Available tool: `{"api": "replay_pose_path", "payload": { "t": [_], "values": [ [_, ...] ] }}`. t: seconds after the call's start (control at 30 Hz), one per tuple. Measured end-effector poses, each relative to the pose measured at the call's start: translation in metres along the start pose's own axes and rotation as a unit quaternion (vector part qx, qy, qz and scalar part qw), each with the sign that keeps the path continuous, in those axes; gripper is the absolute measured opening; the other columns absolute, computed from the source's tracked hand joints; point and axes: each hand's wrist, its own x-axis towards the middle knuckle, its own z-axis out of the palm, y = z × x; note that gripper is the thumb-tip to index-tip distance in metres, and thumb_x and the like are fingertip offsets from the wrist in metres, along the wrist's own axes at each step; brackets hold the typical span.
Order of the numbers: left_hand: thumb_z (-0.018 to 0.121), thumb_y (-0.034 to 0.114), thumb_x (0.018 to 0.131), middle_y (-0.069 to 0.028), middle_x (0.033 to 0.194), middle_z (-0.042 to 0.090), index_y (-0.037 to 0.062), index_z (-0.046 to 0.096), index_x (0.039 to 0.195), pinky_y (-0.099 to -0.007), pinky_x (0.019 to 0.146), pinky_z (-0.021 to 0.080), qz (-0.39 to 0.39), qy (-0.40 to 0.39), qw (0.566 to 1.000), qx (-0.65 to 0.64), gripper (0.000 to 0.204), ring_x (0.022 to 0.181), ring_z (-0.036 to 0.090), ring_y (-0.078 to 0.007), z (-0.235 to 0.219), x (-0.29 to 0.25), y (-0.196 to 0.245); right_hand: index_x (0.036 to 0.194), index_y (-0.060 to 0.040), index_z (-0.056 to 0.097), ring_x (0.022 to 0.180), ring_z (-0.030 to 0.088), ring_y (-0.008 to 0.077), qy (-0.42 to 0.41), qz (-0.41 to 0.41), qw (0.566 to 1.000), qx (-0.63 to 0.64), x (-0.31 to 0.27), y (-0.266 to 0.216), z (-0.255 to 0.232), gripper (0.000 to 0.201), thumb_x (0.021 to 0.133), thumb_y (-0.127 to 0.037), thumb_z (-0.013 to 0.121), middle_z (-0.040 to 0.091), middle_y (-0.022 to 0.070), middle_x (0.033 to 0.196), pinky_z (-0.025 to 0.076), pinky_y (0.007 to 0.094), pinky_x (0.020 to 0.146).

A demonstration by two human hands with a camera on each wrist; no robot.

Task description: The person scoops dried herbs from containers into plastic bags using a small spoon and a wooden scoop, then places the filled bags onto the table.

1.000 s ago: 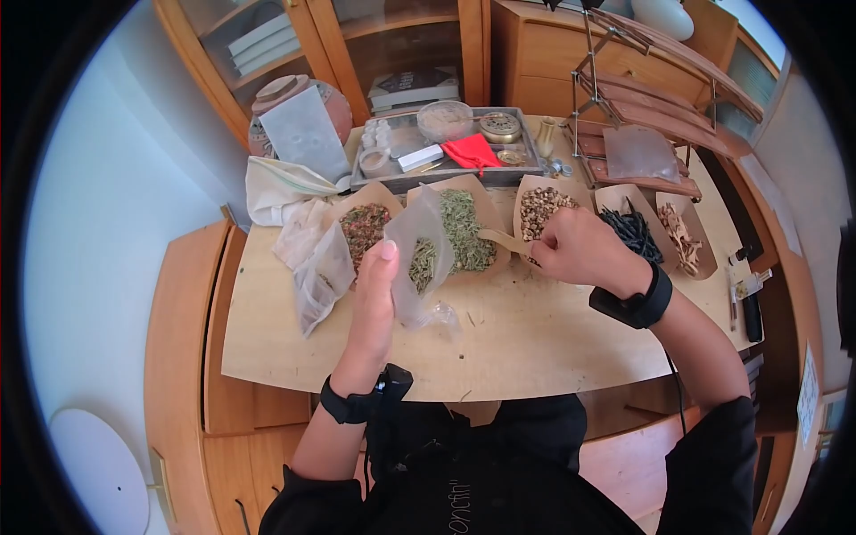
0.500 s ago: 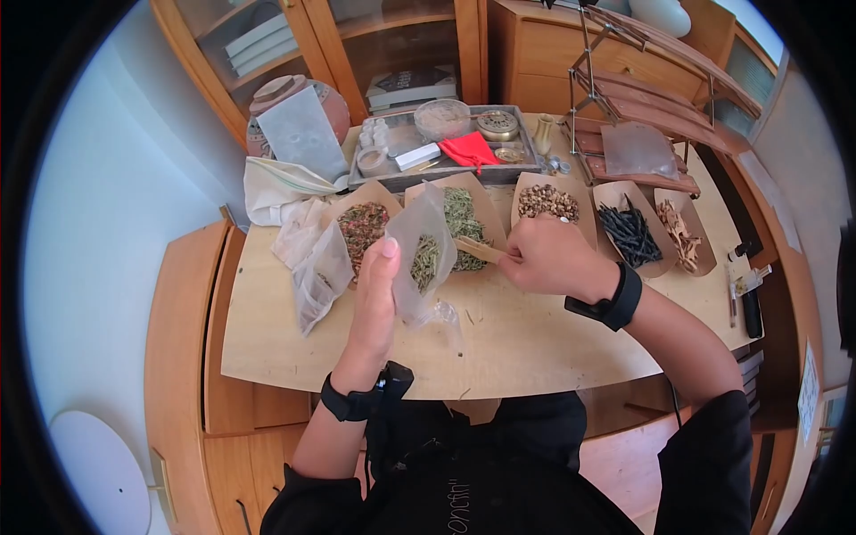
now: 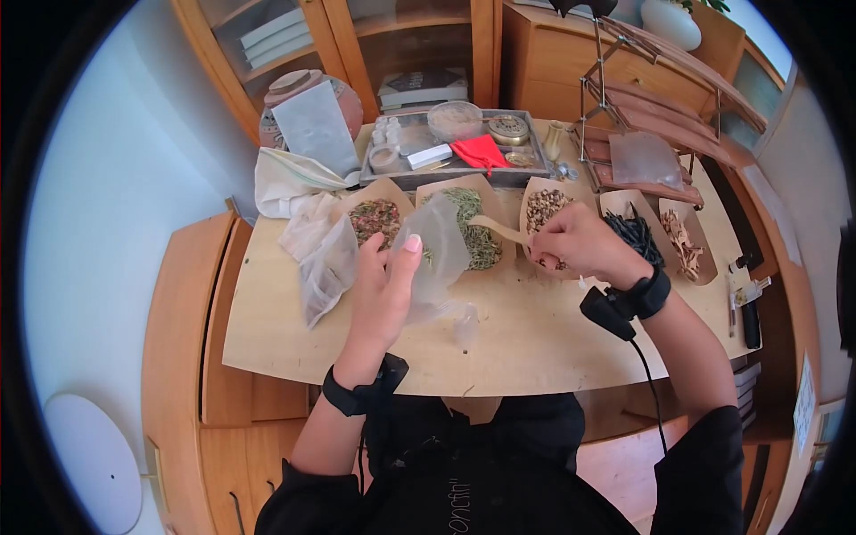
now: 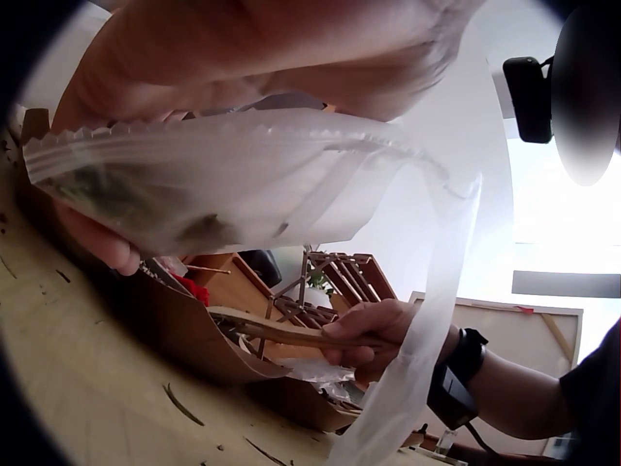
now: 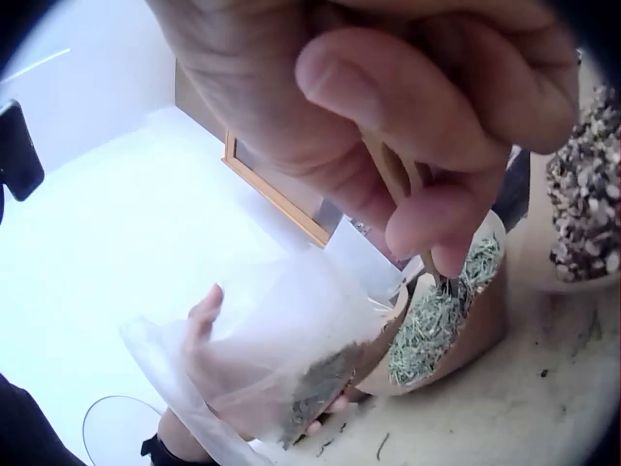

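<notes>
My left hand (image 3: 382, 290) holds up a translucent bag (image 3: 443, 245), thumb on its near side. Green dried herb shows inside the bag in the left wrist view. My right hand (image 3: 580, 239) pinches slim wooden tongs (image 3: 501, 230) between thumb and fingers. Their tip points left, over the paper tray of shredded green herb (image 3: 481, 245). In the right wrist view the tongs (image 5: 393, 175) overlap that green herb (image 5: 432, 335), just right of the bag. Part of the tray is hidden behind the bag.
Paper trays of reddish dried petals (image 3: 373, 218), brown-white pieces (image 3: 546, 209), dark strips (image 3: 631, 234) and pale chips (image 3: 682, 245) line the table. Behind them are a grey tray (image 3: 392, 181) with a red pouch (image 3: 480, 153) and a folding wooden rack (image 3: 655, 138). A pale pouch (image 3: 328, 276) lies left.
The tongs went left to the bag's mouth, then back right and away over the green herb. My left hand shifted slightly right and turned the bag, so its contents show less from above.
</notes>
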Motion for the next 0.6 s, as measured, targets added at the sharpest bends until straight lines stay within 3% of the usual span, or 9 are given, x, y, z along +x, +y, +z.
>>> {"api": "replay_pose_path", "payload": {
  "t": [0.03,0.3,0.4,0.47,0.53,0.6],
  "values": [
    [0.058,0.054,0.087,-0.0162,0.109,0.058,-0.0136,0.029,0.136,-0.0296,0.094,0.039,0.000,0.002,1.000,-0.001,0.088,0.104,0.054,-0.0215,0.001,0.001,0.000,0.073,0.0032,0.070,0.040,0.044,0.0054,0.012,-0.076,0.997,0.006,0.007,0.012,-0.001,0.022,0.084,-0.014,0.063,0.060,0.0027,0.056,0.029,0.0224,0.036],
    [0.058,0.057,0.086,-0.0236,0.116,0.056,-0.0171,0.026,0.136,-0.0312,0.094,0.041,-0.013,-0.009,0.999,-0.036,0.095,0.108,0.055,-0.0247,0.001,0.008,-0.008,0.068,0.0033,0.069,0.049,0.050,0.0048,0.008,-0.022,1.000,-0.004,-0.034,-0.062,-0.021,0.022,0.083,-0.013,0.064,0.060,0.0027,0.055,0.037,0.0216,0.044],
    [0.057,0.058,0.087,-0.0238,0.116,0.056,-0.0170,0.026,0.136,-0.0311,0.094,0.040,-0.011,-0.009,1.000,-0.025,0.095,0.108,0.055,-0.0249,0.002,0.007,-0.004,0.068,0.0037,0.069,0.047,0.048,0.0055,-0.008,-0.085,0.996,-0.035,-0.030,-0.066,-0.013,0.025,0.083,-0.016,0.065,0.059,0.0023,0.054,0.035,0.0222,0.043],
    [0.057,0.057,0.087,-0.0238,0.116,0.056,-0.0169,0.026,0.136,-0.0311,0.094,0.040,-0.009,-0.014,1.000,-0.022,0.094,0.109,0.055,-0.0246,0.001,0.007,-0.004,0.069,0.0046,0.069,0.046,0.047,0.0056,-0.040,-0.134,0.983,-0.120,-0.028,-0.071,-0.002,0.026,0.083,-0.017,0.066,0.058,0.0023,0.053,0.035,0.0232,0.043],
    [0.057,0.057,0.087,-0.0238,0.115,0.056,-0.0169,0.026,0.136,-0.0311,0.095,0.040,-0.008,-0.015,1.000,-0.019,0.094,0.109,0.054,-0.0244,0.001,0.007,-0.006,0.070,0.0050,0.068,0.045,0.046,0.0057,-0.029,-0.123,0.981,-0.147,-0.031,-0.072,0.005,0.027,0.083,-0.019,0.066,0.057,0.0025,0.052,0.035,0.0245,0.042],
    [0.056,0.056,0.088,-0.0218,0.113,0.057,-0.0166,0.026,0.135,-0.0305,0.095,0.039,-0.009,-0.005,0.999,-0.033,0.091,0.108,0.054,-0.0233,0.000,0.007,-0.007,0.070,0.0052,0.068,0.043,0.046,0.0065,0.027,-0.170,0.974,-0.145,-0.032,-0.068,0.005,0.028,0.084,-0.019,0.065,0.057,0.0027,0.051,0.036,0.0250,0.041]
  ]
}}
